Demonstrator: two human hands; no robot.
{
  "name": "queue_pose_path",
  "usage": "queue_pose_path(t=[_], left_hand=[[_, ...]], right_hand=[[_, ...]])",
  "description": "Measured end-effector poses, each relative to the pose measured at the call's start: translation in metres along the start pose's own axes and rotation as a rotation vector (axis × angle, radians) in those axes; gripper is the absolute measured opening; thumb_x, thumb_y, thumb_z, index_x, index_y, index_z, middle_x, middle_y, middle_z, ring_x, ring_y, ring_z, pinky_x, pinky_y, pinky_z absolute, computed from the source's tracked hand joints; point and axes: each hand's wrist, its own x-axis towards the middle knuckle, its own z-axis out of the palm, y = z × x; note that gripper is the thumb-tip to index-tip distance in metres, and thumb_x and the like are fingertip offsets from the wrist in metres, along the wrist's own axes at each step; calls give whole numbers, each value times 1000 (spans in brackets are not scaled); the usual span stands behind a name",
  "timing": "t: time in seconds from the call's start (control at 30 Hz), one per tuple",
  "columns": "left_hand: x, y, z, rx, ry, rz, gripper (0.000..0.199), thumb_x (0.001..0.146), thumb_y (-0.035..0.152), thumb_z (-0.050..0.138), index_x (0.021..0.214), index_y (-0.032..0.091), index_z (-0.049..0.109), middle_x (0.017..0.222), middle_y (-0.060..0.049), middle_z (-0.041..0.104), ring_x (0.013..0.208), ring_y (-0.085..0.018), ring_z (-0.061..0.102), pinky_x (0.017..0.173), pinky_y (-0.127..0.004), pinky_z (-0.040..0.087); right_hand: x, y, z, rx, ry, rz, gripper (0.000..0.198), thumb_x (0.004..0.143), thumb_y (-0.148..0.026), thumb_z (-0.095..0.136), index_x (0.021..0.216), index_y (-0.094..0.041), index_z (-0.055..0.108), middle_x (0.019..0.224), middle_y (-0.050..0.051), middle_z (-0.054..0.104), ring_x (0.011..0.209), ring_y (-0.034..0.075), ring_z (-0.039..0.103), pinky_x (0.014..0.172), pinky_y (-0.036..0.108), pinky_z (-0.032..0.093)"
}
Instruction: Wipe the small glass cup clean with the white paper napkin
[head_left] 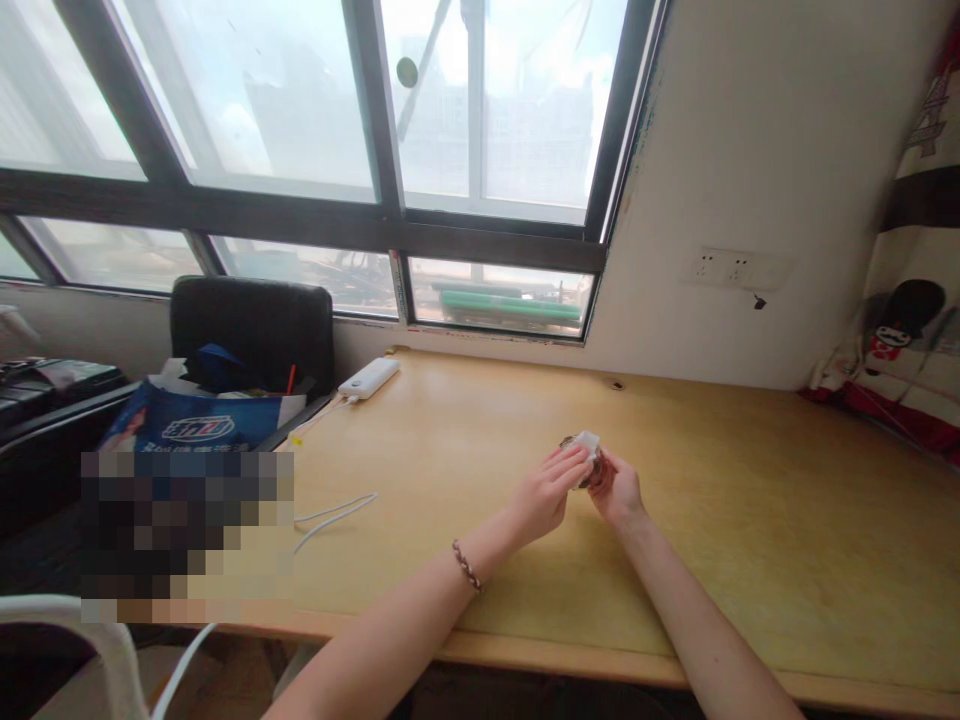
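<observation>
Above the wooden table (720, 540), my two hands meet around a small dark brown object (598, 469), mostly covered by fingers, so its kind does not show. A white piece that looks like a folded tissue (589, 440) lies against it. My left hand (551, 485), with a braided bracelet on the wrist, presses its fingers over the white piece from the left. From the right, my right hand (619, 488) curls its fingers around the brown object.
A white power bank (370, 379) with a cable lies at the table's far left corner. A white cable loop (337, 513) rests nearer. Left stand a black chair (251, 320) and a blue bag (202, 415). A patterned curtain (900, 300) hangs at the right.
</observation>
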Motion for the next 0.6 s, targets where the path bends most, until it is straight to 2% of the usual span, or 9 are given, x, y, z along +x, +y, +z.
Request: queue_pose_path(t=[0.17,0.33,0.47,0.6], left_hand=[[-3,0,1,3,-71,133,42,78,6,29,116,16,43,123,-7,47,120,-14,32,102,-39,26],[-3,2,-3,34,-125,165,40,77,6,31,112,17,47,117,-5,52,119,-13,34,103,-36,24],[-2,1,-5,76,-100,137,39,76,6,31,110,15,48,118,-7,51,120,-15,34,102,-38,26],[-3,-4,-1,68,-28,18,43,77,6,31,118,15,42,124,-9,45,120,-17,33,99,-40,31]], right_hand=[[1,1,-4,-12,47,2,17,74,-15,44,64,-15,58,56,1,62,48,12,57,42,21,45],[6,-5,-12,24,84,-120,16,74,-20,46,61,-18,54,52,-1,60,45,13,56,43,25,46],[8,-12,-15,53,79,-158,18,75,-19,44,59,-18,53,52,-1,59,47,13,56,46,26,46],[9,-14,-15,93,88,-147,20,75,-17,41,58,-19,52,53,-1,60,48,13,56,45,26,46]])
